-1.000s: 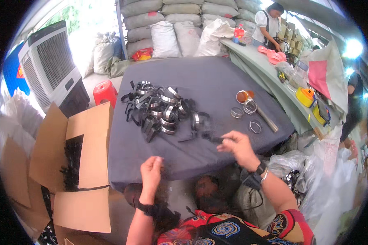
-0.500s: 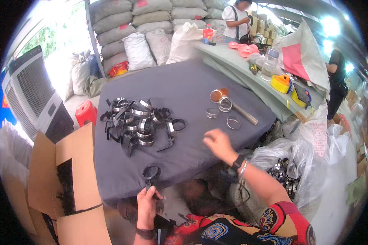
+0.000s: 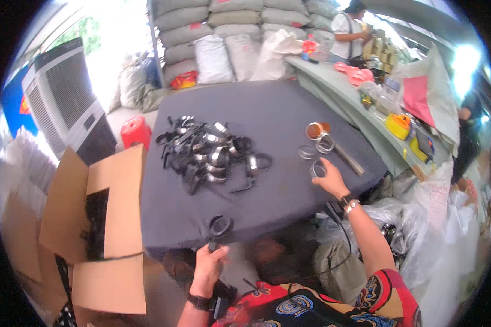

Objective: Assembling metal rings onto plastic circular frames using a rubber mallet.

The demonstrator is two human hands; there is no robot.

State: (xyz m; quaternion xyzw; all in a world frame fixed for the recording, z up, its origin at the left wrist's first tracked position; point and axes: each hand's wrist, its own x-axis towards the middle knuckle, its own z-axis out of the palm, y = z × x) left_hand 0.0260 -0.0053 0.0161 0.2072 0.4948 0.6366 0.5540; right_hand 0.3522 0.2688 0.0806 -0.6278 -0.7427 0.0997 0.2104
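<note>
My left hand (image 3: 207, 270) is closed on the handle of a black ring-shaped part (image 3: 214, 232), held over the table's near edge with its round end pointing away from me. At the right side of the table, my right hand (image 3: 333, 181) has its fingertips on a thin silver metal ring (image 3: 313, 170). Just beyond lie more silver rings (image 3: 300, 155), a metal rod (image 3: 350, 159) and a roll of amber tape (image 3: 313, 131). A heap of black handled parts with silver bands (image 3: 207, 155) covers the left middle of the table.
The grey cloth-covered table (image 3: 245, 98) stands before me. An open cardboard box (image 3: 123, 218) is at its left, with a red stool (image 3: 135, 132) behind. A green-topped bench (image 3: 333, 87) runs along the right. Plastic bags (image 3: 420, 229) lie right; two people stand farther off.
My right hand has moved forward and right to a silver ring. The left hand keeps the black ring-shaped part. The whole view has shifted, moving the table rightward in the picture.
</note>
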